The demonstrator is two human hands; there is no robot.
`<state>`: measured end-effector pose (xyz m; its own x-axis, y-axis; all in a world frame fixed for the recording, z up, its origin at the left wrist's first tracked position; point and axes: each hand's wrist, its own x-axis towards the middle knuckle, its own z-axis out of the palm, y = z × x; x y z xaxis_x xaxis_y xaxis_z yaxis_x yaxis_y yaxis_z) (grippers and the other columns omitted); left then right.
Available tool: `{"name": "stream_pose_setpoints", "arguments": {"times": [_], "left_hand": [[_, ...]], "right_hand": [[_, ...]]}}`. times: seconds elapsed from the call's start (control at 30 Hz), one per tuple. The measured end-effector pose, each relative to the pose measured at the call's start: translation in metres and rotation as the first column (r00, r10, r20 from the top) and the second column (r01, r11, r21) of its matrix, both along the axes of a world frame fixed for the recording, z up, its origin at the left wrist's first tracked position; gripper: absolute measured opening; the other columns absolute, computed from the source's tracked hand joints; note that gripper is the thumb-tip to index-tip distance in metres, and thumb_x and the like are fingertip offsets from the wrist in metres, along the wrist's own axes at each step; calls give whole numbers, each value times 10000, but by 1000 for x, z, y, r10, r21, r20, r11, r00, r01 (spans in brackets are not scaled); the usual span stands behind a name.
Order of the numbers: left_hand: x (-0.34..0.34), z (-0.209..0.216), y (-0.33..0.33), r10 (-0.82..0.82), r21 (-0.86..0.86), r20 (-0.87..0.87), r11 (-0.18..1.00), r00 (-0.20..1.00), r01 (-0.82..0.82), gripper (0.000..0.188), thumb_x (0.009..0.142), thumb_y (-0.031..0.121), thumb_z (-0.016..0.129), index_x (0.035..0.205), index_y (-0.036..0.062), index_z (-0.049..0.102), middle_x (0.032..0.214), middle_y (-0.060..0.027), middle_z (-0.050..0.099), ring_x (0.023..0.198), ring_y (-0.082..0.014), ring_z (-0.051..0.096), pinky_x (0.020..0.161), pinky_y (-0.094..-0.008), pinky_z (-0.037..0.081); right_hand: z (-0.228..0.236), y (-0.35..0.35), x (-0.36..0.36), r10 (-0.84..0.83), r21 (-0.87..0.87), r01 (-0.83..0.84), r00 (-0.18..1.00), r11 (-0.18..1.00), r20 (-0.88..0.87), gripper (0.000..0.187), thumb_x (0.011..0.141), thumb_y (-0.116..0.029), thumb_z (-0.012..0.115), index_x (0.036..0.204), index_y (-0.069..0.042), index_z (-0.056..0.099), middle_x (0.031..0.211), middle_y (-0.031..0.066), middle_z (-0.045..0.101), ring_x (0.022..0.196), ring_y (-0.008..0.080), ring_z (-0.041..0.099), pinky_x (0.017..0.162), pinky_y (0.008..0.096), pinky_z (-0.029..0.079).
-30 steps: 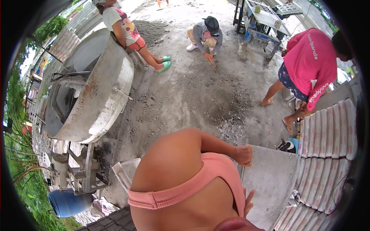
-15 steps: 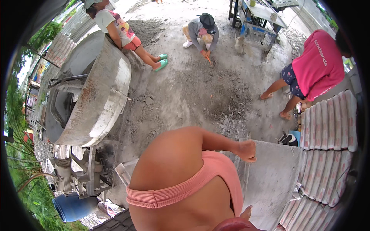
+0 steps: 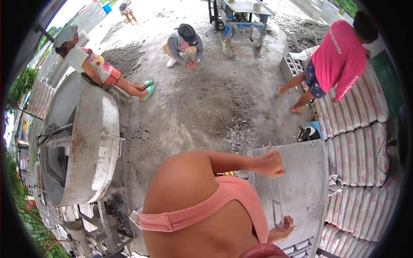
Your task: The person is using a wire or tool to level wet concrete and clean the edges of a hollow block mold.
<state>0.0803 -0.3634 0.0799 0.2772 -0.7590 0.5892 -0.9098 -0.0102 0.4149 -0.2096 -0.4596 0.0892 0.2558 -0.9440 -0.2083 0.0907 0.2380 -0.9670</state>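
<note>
My left arm reaches across to the right, its hand [image 3: 270,164] curled into a fist above a grey, cement-stained metal table [image 3: 305,172]. Whatever sits inside that fist, if anything, is hidden. A thin metal bar [image 3: 276,193] runs along the tabletop beneath it. Lower down, my right hand [image 3: 285,228] shows with its fingers half bent and apart, nothing visible in them. Close below it are grey hollow blocks [image 3: 297,248], partly cut off by the lower edge. My own shoulder and pink top hide the table's left part.
A large concrete mixer drum [image 3: 92,142] stands left, a person leaning on it. Another person [image 3: 185,45] crouches on the gritty ground ahead. A person in a pink shirt [image 3: 340,60] stands right, beside stacked cement bags [image 3: 361,155]. A blue-framed machine [image 3: 245,26] stands farther back.
The view has swung to the right, showing more of the table and the hollow blocks. More of my right hand has appeared. My left fist stays closed. The pink-shirted person has shifted position.
</note>
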Motion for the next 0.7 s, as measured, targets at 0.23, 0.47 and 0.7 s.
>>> {"name": "stream_pose_setpoints", "arguments": {"times": [0.23, 0.47, 0.7], "left_hand": [[-11, 14, -55, -68, -107, -98, 993, 993, 57, 435, 737, 176, 534, 350, 33, 396, 353, -70, 396, 328, -252, 364, 530, -348, 355], [-18, -2, -92, -199, 185, -275, 949, 940, 255, 435, 759, 260, 524, 412, 6, 454, 393, -124, 428, 355, -281, 390, 446, -392, 335], [-9, -16, -88, -95, 492, -465, 799, 880, 346, 430, 748, 334, 490, 475, 2, 508, 453, -164, 468, 395, -319, 412, 435, -425, 328]], "right_hand": [[7, -18, -21, -149, -148, 154, 988, 977, 46, 437, 937, -318, 382, 597, -60, 475, 555, 48, 442, 603, 155, 426, 668, 306, 368], [8, -30, -31, -402, -350, 377, 916, 858, 0, 460, 899, -270, 453, 485, -91, 362, 490, -8, 284, 483, 97, 233, 487, 275, 191], [16, -24, -25, -312, -436, 195, 925, 879, -215, 465, 894, -290, 467, 500, -79, 340, 499, -13, 281, 491, 88, 244, 481, 265, 178]]}}
